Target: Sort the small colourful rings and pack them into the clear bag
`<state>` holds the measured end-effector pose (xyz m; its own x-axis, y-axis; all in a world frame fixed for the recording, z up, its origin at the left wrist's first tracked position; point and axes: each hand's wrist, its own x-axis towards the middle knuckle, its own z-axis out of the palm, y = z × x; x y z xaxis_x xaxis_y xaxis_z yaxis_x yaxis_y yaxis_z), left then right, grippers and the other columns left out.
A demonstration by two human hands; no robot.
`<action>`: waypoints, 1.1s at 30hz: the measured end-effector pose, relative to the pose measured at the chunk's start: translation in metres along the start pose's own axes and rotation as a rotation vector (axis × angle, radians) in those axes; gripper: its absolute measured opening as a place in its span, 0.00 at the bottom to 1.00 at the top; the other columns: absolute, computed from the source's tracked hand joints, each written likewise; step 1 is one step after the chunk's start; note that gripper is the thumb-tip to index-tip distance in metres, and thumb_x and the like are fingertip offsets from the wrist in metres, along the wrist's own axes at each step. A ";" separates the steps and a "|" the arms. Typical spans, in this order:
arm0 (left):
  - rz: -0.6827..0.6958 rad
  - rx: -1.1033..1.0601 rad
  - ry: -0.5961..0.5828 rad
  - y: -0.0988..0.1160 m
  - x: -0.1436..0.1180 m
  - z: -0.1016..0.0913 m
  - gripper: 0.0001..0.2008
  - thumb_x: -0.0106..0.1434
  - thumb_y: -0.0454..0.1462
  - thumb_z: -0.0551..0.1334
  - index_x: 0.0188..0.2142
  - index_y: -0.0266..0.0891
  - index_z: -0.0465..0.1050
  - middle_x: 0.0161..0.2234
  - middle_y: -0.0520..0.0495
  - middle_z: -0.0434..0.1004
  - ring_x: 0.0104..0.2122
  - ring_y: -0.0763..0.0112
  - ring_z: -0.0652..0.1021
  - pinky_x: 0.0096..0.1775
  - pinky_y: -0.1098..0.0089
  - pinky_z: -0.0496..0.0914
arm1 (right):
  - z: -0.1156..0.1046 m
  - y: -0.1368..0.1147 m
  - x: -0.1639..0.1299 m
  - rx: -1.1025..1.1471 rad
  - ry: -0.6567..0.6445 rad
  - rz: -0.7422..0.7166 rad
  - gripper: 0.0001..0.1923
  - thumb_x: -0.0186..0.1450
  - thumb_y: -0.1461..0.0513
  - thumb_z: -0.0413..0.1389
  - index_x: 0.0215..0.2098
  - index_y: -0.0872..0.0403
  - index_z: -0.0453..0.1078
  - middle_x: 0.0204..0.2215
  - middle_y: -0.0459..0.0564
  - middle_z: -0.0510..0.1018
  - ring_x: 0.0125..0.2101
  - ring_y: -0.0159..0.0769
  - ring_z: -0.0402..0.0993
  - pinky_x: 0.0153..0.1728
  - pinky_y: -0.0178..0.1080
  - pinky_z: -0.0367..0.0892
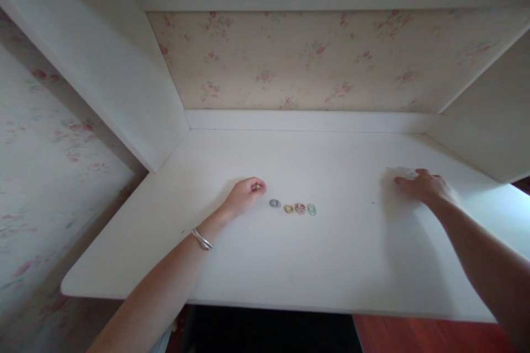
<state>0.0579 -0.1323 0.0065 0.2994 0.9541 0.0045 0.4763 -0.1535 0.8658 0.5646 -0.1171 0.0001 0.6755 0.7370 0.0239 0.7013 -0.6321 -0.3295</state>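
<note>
Left forearm wore a silver bracelet [202, 239] at the wrist. Left hand [245, 194] rested on the white desk [265, 265], fingers curled in, tips pinched together; couldn't tell if anything was in the pinch. Just right of it, a row of four small rings lay flat: grey ring [275, 203], yellow ring [289, 209], red ring [300, 208], green ring [312, 209]. The last three touched, the grey sat slightly apart. Well to the right, right hand [424, 185] lay palm down, fingers spread, fingertips on a white paper sheet [398, 172]. Floral wallpaper [290, 60] behind.
</note>
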 end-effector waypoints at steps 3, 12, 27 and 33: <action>0.003 0.022 0.003 0.000 0.001 -0.001 0.14 0.59 0.43 0.56 0.38 0.37 0.72 0.31 0.50 0.76 0.30 0.72 0.74 0.32 0.73 0.66 | 0.001 -0.012 -0.015 -0.033 0.044 -0.093 0.41 0.52 0.46 0.57 0.57 0.60 0.61 0.47 0.76 0.67 0.47 0.62 0.65 0.34 0.52 0.57; 0.222 0.347 0.112 0.023 0.005 0.013 0.16 0.58 0.42 0.58 0.45 0.40 0.70 0.40 0.47 0.70 0.37 0.70 0.73 0.44 0.68 0.67 | 0.028 -0.136 -0.138 0.407 0.087 -0.589 0.35 0.55 0.44 0.54 0.55 0.54 0.62 0.48 0.59 0.70 0.41 0.44 0.70 0.40 0.45 0.64; 0.360 0.523 0.332 0.046 0.000 0.035 0.34 0.51 0.41 0.63 0.56 0.37 0.54 0.53 0.40 0.65 0.53 0.58 0.65 0.55 0.59 0.59 | 0.037 -0.195 -0.246 0.543 0.053 -0.788 0.27 0.58 0.49 0.54 0.53 0.50 0.62 0.44 0.54 0.74 0.43 0.43 0.70 0.44 0.45 0.64; 0.375 0.539 0.340 0.050 -0.003 0.031 0.32 0.50 0.42 0.63 0.54 0.42 0.57 0.53 0.43 0.67 0.52 0.59 0.67 0.55 0.59 0.60 | 0.031 -0.192 -0.249 0.538 0.066 -0.756 0.25 0.58 0.49 0.54 0.51 0.47 0.63 0.40 0.52 0.76 0.41 0.42 0.72 0.42 0.44 0.65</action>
<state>0.1066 -0.1505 0.0342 0.2908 0.8264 0.4821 0.7588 -0.5062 0.4100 0.2548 -0.1713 0.0278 0.1050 0.8821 0.4593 0.7714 0.2192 -0.5974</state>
